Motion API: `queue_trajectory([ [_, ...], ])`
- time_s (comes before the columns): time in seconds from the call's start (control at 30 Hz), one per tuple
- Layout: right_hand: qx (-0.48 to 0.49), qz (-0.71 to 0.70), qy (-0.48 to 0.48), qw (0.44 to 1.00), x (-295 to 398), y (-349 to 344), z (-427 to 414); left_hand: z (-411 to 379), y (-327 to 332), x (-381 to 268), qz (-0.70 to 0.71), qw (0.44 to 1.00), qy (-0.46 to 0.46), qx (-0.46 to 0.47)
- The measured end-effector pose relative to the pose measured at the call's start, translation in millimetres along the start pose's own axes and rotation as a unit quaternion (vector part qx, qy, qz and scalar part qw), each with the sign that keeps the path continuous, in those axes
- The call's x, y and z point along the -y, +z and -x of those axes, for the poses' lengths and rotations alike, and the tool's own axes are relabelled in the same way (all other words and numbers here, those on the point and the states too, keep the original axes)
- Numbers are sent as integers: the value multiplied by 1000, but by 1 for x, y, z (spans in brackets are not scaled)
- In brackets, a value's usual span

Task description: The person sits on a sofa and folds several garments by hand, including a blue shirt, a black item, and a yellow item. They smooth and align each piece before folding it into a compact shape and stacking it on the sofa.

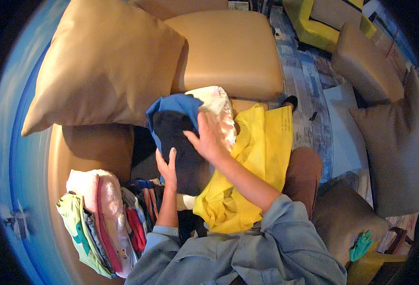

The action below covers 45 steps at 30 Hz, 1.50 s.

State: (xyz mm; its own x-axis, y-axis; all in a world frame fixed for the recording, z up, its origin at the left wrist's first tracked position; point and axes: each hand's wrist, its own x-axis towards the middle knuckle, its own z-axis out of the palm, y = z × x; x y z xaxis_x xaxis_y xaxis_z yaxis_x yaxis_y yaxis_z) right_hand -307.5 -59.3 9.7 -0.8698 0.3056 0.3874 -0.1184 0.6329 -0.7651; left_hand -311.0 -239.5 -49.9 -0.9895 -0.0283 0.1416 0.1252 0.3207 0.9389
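A dark garment (pixel 175 131) with a blue border (pixel 181 102) lies across my lap. My left hand (pixel 166 167) holds its left side, the thumb on top and part of the fingers hidden. Against the right side of the same cloth rests my right hand (pixel 211 139), its thumb spread away from the fingers. White fabric with a gathered edge (pixel 220 101) shows just beyond that hand. Under my right forearm, a crumpled yellow bag of thin fabric (pixel 255 149) spreads over my lap.
Folded clothes (pixel 106 213) stand in a row at my left on the tan sofa (pixel 95 149). A large tan cushion (pixel 113 60) leans at upper left beside an upholstered block (pixel 227 50). Grey-brown cushions (pixel 391 153) and a green cloth (pixel 361 245) are at right.
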Motion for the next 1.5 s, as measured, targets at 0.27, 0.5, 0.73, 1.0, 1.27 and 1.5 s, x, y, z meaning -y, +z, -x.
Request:
queue_trajectory([
  [0.27, -5, -57, 80, 995, -38, 20, 1, -15, 2, 13, -59, 998, 4, -6],
  [0.5, 58, -36, 122, 990, -22, 6, -9, -15, 1, 15, -37, 999, 7, -22],
  [0.73, 123, -146, 141, 971, -41, -7, -3, -4, 5, -7, -24, 998, 45, -44],
  [1.0, 61, 31, -104, 992, 8, -10, 18, -3, -7, -1, 141, 990, -6, 8],
  [1.27, 80, -48, -200, 975, 37, -11, 22, -12, -55, 204, -217, 972, 88, 8],
  [1.5, 148, -128, 65, 978, 15, -16, 9, -14, -24, 44, 26, 999, -20, 14],
])
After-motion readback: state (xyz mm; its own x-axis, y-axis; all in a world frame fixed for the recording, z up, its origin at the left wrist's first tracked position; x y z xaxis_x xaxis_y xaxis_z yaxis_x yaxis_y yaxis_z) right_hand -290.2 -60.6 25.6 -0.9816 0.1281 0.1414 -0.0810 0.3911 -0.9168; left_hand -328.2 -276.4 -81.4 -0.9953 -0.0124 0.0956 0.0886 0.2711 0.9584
